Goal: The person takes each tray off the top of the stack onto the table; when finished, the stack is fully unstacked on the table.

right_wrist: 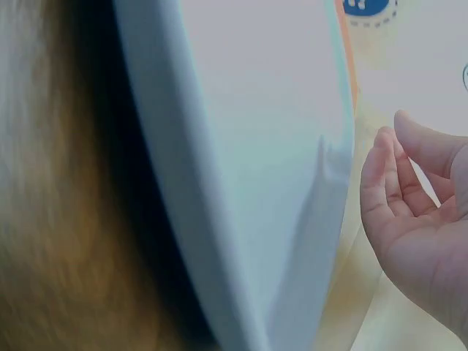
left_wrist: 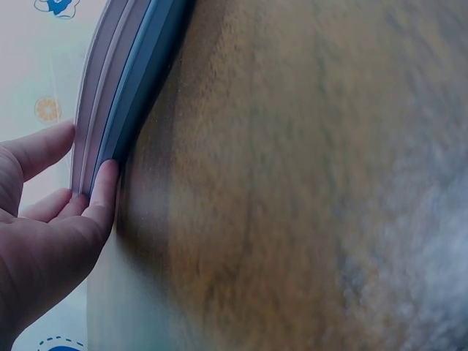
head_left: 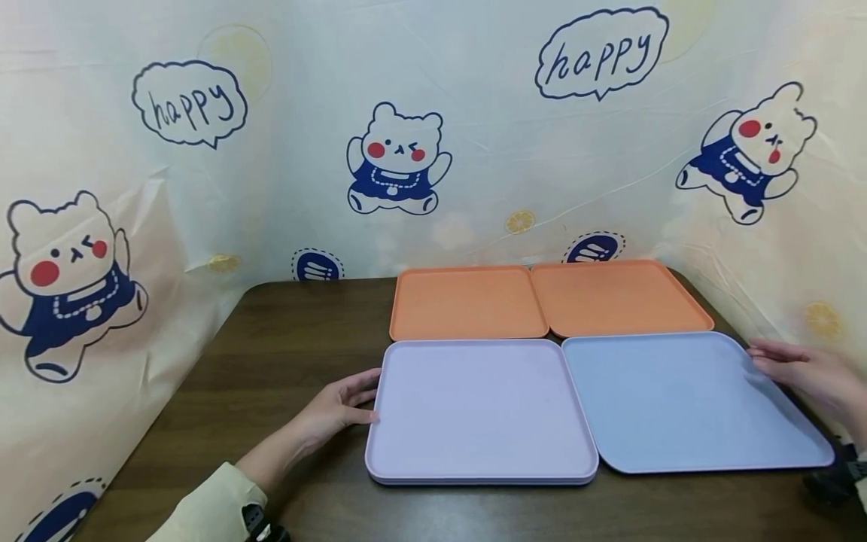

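Two lavender trays are stacked at the table's middle, the upper lavender tray (head_left: 477,410) face up. In the left wrist view a blue layer (left_wrist: 135,95) shows under the lavender rims (left_wrist: 99,110). My left hand (head_left: 332,410) touches the left side of this stack with spread thumb and fingertips. To the right lies a light blue tray (head_left: 684,403), its edge against the stack. My right hand (head_left: 813,373) is at its far right corner, fingers loosely bent and holding nothing. In the right wrist view a gap shows between this hand and the blue tray (right_wrist: 270,146).
Two orange trays, a left orange tray (head_left: 467,301) and a right orange tray (head_left: 616,297), lie side by side behind. The dark wooden table (head_left: 298,324) shows at the left and front. A printed curtain (head_left: 474,165) hangs at the back and sides.
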### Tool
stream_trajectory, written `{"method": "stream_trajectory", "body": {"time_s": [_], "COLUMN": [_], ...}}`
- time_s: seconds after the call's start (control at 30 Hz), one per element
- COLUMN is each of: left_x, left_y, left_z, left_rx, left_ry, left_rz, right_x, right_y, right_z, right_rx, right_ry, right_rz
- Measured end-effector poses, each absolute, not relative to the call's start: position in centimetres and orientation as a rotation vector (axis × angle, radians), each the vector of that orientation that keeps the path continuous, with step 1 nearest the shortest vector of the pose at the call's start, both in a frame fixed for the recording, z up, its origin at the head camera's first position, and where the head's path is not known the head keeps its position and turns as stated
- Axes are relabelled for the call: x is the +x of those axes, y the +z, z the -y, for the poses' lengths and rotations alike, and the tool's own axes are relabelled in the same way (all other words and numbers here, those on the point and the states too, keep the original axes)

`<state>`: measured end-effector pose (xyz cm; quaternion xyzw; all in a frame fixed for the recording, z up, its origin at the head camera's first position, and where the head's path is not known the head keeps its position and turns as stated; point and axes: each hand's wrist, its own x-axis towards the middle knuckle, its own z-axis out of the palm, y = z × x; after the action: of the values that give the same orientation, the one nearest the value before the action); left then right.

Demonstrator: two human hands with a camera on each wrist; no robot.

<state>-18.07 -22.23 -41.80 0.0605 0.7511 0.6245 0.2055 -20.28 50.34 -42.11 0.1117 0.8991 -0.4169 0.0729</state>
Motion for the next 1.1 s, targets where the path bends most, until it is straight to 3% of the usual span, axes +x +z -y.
{"method": "stream_trajectory", "body": {"time_s": [0.63, 1.1], "left_x": [-17.9, -17.8], "left_y": [-41.6, -41.8], "left_z": [21.9, 21.6], "left_rx": [0.096, 0.107], "left_ry": [1.750, 1.758], "left_rz": [-2.122, -2.153], "right_x": [-20.7, -20.4], "right_y": [-39.7, -40.7], "right_z": [-39.5, -31.0], "right_rx": [-0.150, -0.231], "right_ry": [-1.491, -1.597], "right_rz": [-2.555, -2.358]}}
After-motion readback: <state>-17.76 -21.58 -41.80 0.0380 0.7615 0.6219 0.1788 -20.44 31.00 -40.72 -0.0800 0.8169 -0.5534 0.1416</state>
